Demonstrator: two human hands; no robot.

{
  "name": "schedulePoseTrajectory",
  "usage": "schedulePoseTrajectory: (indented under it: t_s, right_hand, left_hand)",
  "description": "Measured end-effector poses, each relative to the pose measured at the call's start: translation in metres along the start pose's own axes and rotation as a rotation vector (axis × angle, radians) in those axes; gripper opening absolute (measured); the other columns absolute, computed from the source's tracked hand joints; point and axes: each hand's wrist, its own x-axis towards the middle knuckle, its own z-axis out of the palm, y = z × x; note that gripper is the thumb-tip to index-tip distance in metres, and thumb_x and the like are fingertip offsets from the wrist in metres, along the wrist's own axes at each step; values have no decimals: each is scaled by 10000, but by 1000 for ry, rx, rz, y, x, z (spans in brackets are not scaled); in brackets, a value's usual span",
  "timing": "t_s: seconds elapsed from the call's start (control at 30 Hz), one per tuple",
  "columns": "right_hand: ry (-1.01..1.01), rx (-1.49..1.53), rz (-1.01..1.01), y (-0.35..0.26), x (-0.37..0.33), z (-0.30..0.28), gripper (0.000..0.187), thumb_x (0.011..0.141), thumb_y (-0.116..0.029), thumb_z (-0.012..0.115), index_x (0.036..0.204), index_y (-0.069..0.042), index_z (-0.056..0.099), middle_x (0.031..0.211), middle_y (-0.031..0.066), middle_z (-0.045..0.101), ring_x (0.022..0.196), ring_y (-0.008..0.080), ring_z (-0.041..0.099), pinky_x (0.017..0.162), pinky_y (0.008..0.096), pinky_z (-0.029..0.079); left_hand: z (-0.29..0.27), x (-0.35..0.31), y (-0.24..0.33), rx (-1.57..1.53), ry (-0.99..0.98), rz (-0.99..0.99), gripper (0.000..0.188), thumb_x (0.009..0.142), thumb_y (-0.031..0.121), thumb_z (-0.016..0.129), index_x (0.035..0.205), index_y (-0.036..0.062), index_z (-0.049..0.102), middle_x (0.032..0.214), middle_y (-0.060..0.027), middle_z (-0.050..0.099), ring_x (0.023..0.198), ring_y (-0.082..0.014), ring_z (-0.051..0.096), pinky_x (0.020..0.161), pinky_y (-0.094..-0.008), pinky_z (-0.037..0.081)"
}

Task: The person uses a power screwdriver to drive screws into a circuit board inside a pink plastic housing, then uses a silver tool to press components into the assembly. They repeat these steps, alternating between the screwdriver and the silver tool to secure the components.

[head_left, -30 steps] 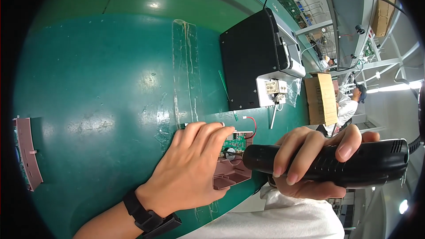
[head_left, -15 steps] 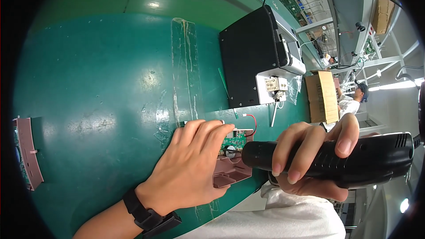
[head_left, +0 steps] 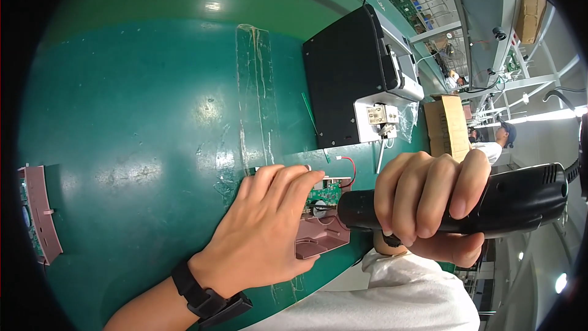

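My right hand [head_left: 422,199] is wrapped round a black electric screwdriver [head_left: 520,199], held almost level. Its front end points left, and its thin bit reaches over a green circuit board [head_left: 326,195]. The board sits in a pinkish-brown plastic housing [head_left: 323,239]. Across the housing's left side lies my left hand [head_left: 257,220], gripping it with bent fingers on the far edge and the thumb at the near edge. Much of the housing is hidden under that hand. A red wire [head_left: 353,168] with a white plug loops out at the board's far end. The bit's tip is hard to make out.
A black and silver machine [head_left: 346,79] stands beyond the housing. A similar pink housing with a board [head_left: 43,211] lies at the far left. A cardboard box [head_left: 447,125] stands behind the screwdriver; other people are in the background. Clear tape [head_left: 254,92] runs along the green tabletop.
My right hand's fingers have closed more fully round the screwdriver, and its rear end has risen slightly. My left hand and the housing have stayed about where they were.
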Motion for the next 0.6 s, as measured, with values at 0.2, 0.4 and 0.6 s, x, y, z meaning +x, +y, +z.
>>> schedulePoseTrajectory:
  t_s: [0.2,0.4,0.6]
  right_hand:
    - [-77,-54,-12,4,4,-1,491,989,-497,765,1092,-134,451,753,-24,618,519,74,640,476,233,533]
    - [-95,-37,-21,8,10,-2,475,1000,-485,756,1092,-132,452,756,-22,622,512,72,631,468,231,530]
    - [-137,-13,-7,9,15,-1,475,1001,-473,754,1090,-128,441,757,-22,614,504,69,612,463,230,526]
  left_hand:
    - [-2,1,1,6,2,11,912,739,299,918,1485,20,474,1426,-159,528,1342,-365,487,1140,-463,420]
    - [2,1,0,8,-6,-14,987,668,259,930,1506,54,451,1441,-159,520,1353,-389,466,1152,-483,418]
    - [3,1,1,2,-11,-17,1026,634,247,934,1516,76,439,1451,-162,515,1361,-404,452,1163,-497,413]
